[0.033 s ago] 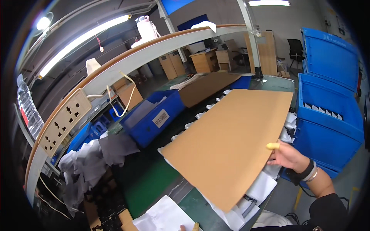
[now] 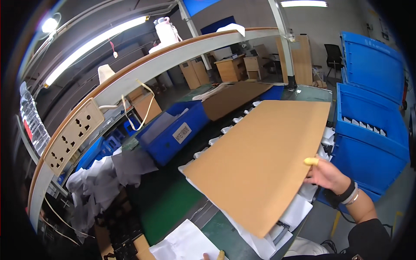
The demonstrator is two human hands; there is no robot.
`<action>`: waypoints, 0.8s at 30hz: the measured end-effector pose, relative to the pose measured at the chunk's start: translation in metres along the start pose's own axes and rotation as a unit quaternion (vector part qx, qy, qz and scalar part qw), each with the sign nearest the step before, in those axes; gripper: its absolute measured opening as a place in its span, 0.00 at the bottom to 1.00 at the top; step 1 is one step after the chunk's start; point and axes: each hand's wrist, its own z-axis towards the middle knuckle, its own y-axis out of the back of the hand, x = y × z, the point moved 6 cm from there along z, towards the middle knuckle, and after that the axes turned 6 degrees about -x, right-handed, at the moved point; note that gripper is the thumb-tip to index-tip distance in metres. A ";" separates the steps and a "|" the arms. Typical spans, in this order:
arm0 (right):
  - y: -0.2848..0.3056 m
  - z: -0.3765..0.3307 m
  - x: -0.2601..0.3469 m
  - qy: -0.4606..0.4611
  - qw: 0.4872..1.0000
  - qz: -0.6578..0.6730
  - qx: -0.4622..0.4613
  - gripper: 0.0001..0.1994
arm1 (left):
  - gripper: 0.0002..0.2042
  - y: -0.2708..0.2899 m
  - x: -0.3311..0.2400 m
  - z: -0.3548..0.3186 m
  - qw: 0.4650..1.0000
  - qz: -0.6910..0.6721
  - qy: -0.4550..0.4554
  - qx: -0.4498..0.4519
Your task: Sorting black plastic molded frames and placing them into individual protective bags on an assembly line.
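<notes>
A large tan cardboard sheet point(image 2: 260, 160) lies slanted over a row of parts wrapped in white sheets point(image 2: 297, 212). My right hand point(image 2: 328, 175) grips its right edge, the thumb in a yellow finger cot on top and the other fingers partly hidden under the edge. Only fingertips of my left hand point(image 2: 220, 255) show at the bottom of the view, one in a yellow cot, touching a white sheet point(image 2: 184, 241). Whether they pinch it is hidden. White wrapping also sticks out along the cardboard's far side.
Left of the cardboard stands a blue bin point(image 2: 173, 134) with sheets in it. Grey-white wrapping point(image 2: 97, 182) hangs at the left above dark parts point(image 2: 123, 229). Blue crates point(image 2: 368, 151) stand at the right. A shelf rail with a power strip point(image 2: 73, 136) arches above.
My right hand and the cardboard's near edge sit very slightly farther right. The whole view has shifted a little too; the grip looks the same.
</notes>
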 end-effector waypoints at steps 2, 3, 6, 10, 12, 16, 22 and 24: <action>0.004 -0.004 0.014 0.037 0.999 0.006 -0.006 0.20 | 0.40 -0.001 0.001 -0.001 1.000 -0.007 0.005 0.003; 0.004 -0.005 0.021 0.054 0.998 0.009 -0.009 0.20 | 0.41 -0.002 0.002 -0.002 1.000 -0.009 0.011 0.005; 0.009 0.004 0.036 0.078 0.996 0.018 -0.028 0.17 | 0.41 -0.005 0.003 -0.005 1.000 -0.008 0.022 0.007; 0.019 0.024 0.062 0.104 0.993 0.029 -0.039 0.15 | 0.42 -0.007 0.003 0.001 1.000 -0.001 0.022 0.018; 0.010 0.044 0.078 0.129 0.991 0.022 -0.033 0.13 | 0.42 -0.007 0.004 0.000 0.999 0.004 0.028 0.020; 0.022 0.110 0.106 0.148 0.989 0.019 -0.001 0.12 | 0.43 -0.015 0.006 0.002 0.998 0.015 0.047 0.042; 0.029 0.211 0.147 0.185 0.982 0.039 -0.018 0.11 | 0.38 -0.038 0.019 0.006 0.991 0.065 0.056 0.100; 0.007 0.246 0.147 0.179 0.982 0.057 -0.012 0.10 | 0.37 -0.053 0.027 -0.008 0.997 0.054 0.047 0.007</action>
